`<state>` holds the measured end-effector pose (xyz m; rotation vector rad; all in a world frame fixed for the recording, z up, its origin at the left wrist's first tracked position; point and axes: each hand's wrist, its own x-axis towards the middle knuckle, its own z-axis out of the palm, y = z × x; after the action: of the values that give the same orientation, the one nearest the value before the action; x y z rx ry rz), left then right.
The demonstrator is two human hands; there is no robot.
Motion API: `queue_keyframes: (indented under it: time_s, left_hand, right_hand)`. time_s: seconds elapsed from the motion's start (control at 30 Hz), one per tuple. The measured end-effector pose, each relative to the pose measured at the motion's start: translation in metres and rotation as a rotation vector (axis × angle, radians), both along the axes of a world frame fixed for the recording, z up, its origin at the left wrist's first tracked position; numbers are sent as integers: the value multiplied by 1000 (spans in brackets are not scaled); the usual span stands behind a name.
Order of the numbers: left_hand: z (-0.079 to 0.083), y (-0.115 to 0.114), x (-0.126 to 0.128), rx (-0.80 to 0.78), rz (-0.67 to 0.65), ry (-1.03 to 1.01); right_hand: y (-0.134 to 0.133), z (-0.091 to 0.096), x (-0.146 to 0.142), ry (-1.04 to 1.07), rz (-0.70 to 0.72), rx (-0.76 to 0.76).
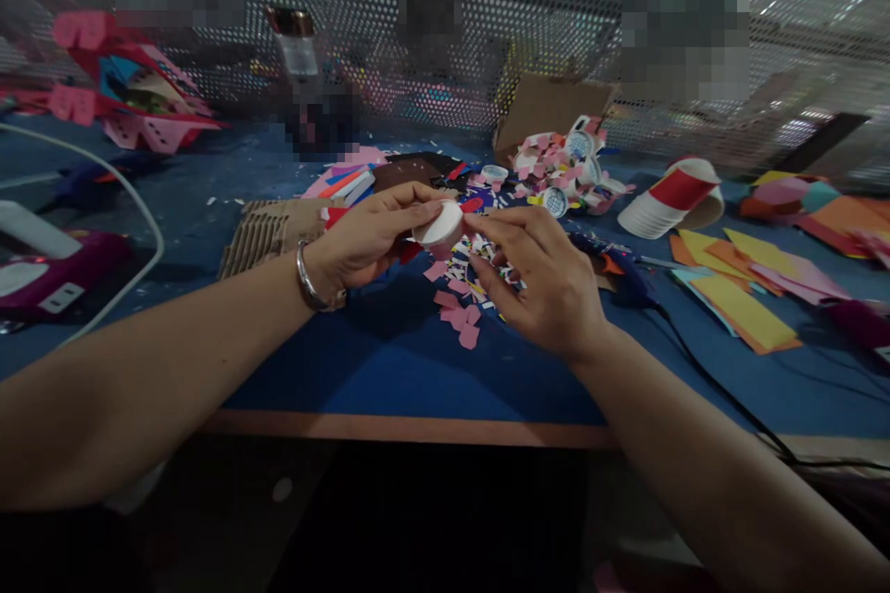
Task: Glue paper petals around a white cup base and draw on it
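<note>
My left hand [368,236], with a metal bracelet on its wrist, is closed around a small white cup [439,227] and holds it on its side above the blue table [389,361]. My right hand [539,273] reaches in from the right, and its fingertips are pinched against the cup's rim. Below both hands lies a scatter of pink paper bits [459,310] mixed with other coloured scraps. What the right fingertips pinch is too small to make out.
A stack of red and white paper cups [671,199] lies on its side at the right, beside coloured paper sheets [747,296]. Decorated small cups [566,171] sit behind. A glue gun [618,264] with black cord lies right; corrugated cardboard [268,232] left; mesh screen behind.
</note>
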<state>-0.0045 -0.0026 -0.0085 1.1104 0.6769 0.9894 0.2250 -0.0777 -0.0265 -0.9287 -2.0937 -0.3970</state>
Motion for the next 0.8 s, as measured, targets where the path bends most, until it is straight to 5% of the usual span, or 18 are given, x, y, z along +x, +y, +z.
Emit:
queue_keyframes:
  time_s: [0.37,0.6,0.8]
  left_hand:
    - [5,3,-4,76,38,95]
    - [10,-4,-7,69,-115,158]
    - [7,-10,-3,180,-155,198]
  right_hand:
    - [9,2,5,471,-29,-88]
    - [17,-2,12,557,-37,-315]
    - [21,0,8,545,138,-610]
